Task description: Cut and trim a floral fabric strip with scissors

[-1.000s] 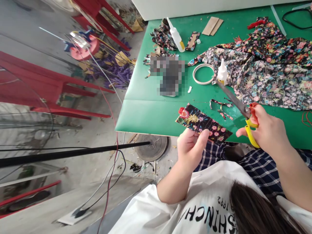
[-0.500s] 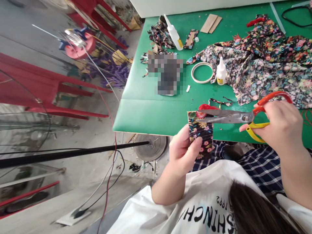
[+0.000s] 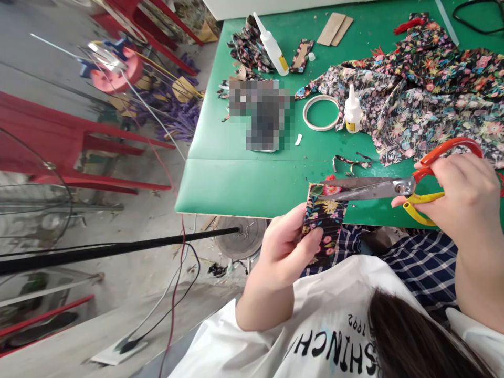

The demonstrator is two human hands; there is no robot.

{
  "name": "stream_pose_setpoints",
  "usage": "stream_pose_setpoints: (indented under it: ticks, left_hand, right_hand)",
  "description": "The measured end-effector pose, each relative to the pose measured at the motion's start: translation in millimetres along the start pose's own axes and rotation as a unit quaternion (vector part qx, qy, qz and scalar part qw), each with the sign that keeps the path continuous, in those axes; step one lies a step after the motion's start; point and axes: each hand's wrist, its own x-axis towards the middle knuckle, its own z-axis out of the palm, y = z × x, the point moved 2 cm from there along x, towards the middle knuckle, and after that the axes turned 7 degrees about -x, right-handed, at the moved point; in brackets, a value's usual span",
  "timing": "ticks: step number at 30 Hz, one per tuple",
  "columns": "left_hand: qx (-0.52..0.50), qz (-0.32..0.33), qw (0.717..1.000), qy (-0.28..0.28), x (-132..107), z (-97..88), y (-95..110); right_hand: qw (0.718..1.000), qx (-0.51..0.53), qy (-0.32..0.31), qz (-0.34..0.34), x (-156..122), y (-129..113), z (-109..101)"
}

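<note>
Left hand (image 3: 285, 249): pinches floral piece (image 3: 329, 218) by its near half, clear of blades (image 3: 360, 187).
Right hand (image 3: 459, 191): grips scissors (image 3: 401, 187); blade contact looks uncertain.

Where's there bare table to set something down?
The table is bare at its near-left corner, between its edges, the blurred item and the left hand. A smaller patch lies between cardboard and cloth. Crowded: the right side under cloth, and around the tape roll and the bottle beside it.
</note>
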Motion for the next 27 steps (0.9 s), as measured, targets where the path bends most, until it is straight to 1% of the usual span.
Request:
stream_pose_setpoints:
  ticks: [2, 3, 6, 9, 16, 18, 19, 23, 25, 27]
  left_hand:
    - [-0.018, -0.011, 0.999, -0.039, 0.8, 0.9, 1.0]
    - [-0.025, -0.011, 0.998, -0.050, 1.6, 0.7, 1.5]
    - [-0.029, -0.007, 0.998, -0.055, 3.4, -1.1, 1.7]
    - [-0.031, -0.016, 0.998, -0.055, 3.0, -1.9, 0.6]
    - [-0.031, -0.030, 0.998, -0.049, 1.7, -2.5, 0.1]
    - [-0.040, -0.038, 0.997, -0.047, 2.2, -3.1, -1.1]
    - [-0.046, -0.043, 0.997, -0.048, 2.6, -3.4, -1.9]
    - [-0.065, -0.065, 0.994, -0.066, 3.9, -3.2, -4.8]
    - [-0.072, -0.064, 0.993, -0.066, 4.2, -2.5, -4.6]
    - [-0.074, -0.053, 0.994, -0.054, 4.1, -1.6, -3.2]
  right_hand:
    - [1.000, 0.005, -0.001, -0.008, 0.1, 0.2, 0.4]
    - [1.000, 0.005, -0.002, -0.010, 0.2, 0.3, 0.7]
    - [1.000, 0.006, -0.010, -0.007, 0.6, 0.1, 0.9]
    - [1.000, 0.010, -0.022, -0.004, 0.8, -0.9, 0.2]
    - [1.000, 0.015, -0.012, 0.010, 0.4, -2.3, 0.3]
    - [1.000, 0.014, 0.001, 0.007, 0.6, -2.0, 1.1]
    - [1.000, 0.013, 0.019, 0.005, 0.6, -1.6, 1.3]
    - [0.998, 0.009, 0.062, -0.010, 0.6, -0.6, 3.8]
    - [0.998, 0.010, 0.068, -0.007, 0.2, -0.4, 5.2]
    - [0.996, 0.010, 0.085, 0.003, -0.6, -0.2, 4.9]
